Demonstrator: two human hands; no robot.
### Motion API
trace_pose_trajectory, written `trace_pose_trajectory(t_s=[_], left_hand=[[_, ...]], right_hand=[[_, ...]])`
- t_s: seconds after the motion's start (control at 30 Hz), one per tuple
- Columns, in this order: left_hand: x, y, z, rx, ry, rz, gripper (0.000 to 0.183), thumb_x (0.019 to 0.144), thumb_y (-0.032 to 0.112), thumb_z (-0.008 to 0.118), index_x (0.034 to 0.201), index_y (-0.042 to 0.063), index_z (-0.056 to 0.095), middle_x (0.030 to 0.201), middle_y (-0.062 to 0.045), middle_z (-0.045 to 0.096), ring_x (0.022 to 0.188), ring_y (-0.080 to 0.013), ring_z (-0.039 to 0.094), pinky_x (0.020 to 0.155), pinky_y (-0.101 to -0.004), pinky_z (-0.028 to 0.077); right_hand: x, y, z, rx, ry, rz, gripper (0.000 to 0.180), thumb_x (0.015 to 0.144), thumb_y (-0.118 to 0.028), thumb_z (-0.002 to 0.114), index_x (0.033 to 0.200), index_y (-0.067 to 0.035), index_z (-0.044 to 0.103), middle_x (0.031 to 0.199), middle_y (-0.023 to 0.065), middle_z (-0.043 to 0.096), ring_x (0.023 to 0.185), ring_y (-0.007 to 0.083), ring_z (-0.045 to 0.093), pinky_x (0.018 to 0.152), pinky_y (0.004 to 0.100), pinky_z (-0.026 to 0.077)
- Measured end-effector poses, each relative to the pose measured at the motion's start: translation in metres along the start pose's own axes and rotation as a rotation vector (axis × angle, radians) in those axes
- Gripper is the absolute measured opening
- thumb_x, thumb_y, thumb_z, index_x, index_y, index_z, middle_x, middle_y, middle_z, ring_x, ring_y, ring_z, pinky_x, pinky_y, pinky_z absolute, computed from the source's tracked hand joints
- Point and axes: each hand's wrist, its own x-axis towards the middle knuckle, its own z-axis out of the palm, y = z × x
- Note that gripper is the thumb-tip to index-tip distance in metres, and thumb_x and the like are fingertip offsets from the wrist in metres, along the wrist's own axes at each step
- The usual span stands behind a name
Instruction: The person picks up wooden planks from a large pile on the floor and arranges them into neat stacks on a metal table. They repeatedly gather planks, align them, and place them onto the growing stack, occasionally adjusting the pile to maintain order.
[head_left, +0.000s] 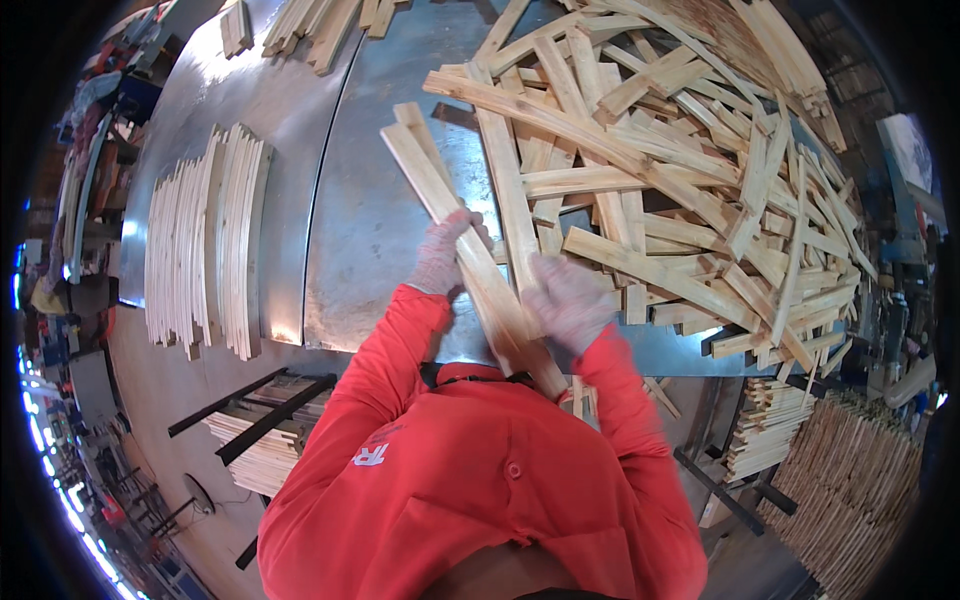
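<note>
My left hand (448, 251), in a pale glove, is closed around two wooden slats (480, 277) that slant from the metal-topped table towards my chest. Blurred by motion, my right hand (571, 301) is at the edge of another wooden slat (504, 195), which lies beside the held ones; whether its fingers grip that slat cannot be made out. A large jumbled pile of wooden slats (645, 172) lies to the right of both hands. On the left part of the table, slats stand close together in a neat row (206, 247).
More slats (315, 30) lie at the table's far left edge. Below the metal table (375, 187), black metal bars (277, 420) jut out by a stack of slats (251, 450). Stacked slats (769, 431) and a large bundle (847, 480) stand at the lower right.
</note>
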Motion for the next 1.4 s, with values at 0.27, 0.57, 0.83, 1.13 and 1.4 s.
trace_pose_trajectory(t_s=[0.27,0.57,0.83,1.13,1.4], left_hand=[[-0.027,0.087,-0.048,-0.341,0.244,0.091,0.054,0.097,0.055,0.050,0.116,0.005,0.051,0.088,-0.019,0.062,0.073,-0.0333,0.064,0.068,-0.0525,0.056],[-0.004,0.111,-0.109,0.982,0.650,0.108,0.061,0.098,0.052,0.049,0.131,0.001,0.050,0.106,-0.025,0.063,0.099,-0.0364,0.065,0.084,-0.0446,0.054],[0.020,0.116,-0.140,1.080,0.556,-0.062,0.090,0.090,0.077,0.029,0.128,0.001,0.057,0.113,-0.020,0.067,0.105,-0.0292,0.065,0.085,-0.0414,0.052],[-0.052,0.161,-0.148,1.188,0.646,-0.040,0.057,0.083,0.039,0.070,0.127,0.004,0.061,0.107,-0.013,0.069,0.096,-0.0223,0.065,0.086,-0.0369,0.051],[-0.069,0.164,-0.159,1.511,0.776,0.023,0.061,0.085,0.035,0.067,0.137,0.006,0.051,0.133,-0.019,0.058,0.123,-0.0353,0.056,0.099,-0.0431,0.047]], right_hand=[[0.138,0.114,-0.108,-0.779,0.147,0.363,0.071,0.092,-0.054,0.053,0.146,-0.010,0.039,0.136,0.0183,0.051,0.126,0.0353,0.050,0.103,0.0455,0.041],[0.078,-0.062,0.014,0.322,0.072,0.220,0.068,0.092,-0.059,0.055,0.127,-0.001,0.059,0.127,0.0247,0.059,0.120,0.0380,0.056,0.101,0.0413,0.045],[0.068,-0.100,0.128,1.424,-0.510,0.508,0.063,0.082,-0.025,0.075,0.132,0.001,0.047,0.098,0.0160,0.066,0.079,0.0238,0.067,0.073,0.0359,0.057],[0.108,-0.085,0.125,1.944,-0.524,0.419,0.066,0.089,-0.054,0.065,0.126,-0.001,0.051,0.089,0.0133,0.063,0.075,0.0210,0.063,0.067,0.0328,0.056],[0.125,-0.084,0.112,1.060,0.013,0.410,0.029,0.097,-0.027,0.060,0.106,-0.001,0.056,0.084,0.0083,0.065,0.067,0.0152,0.060,0.062,0.0291,0.053]])
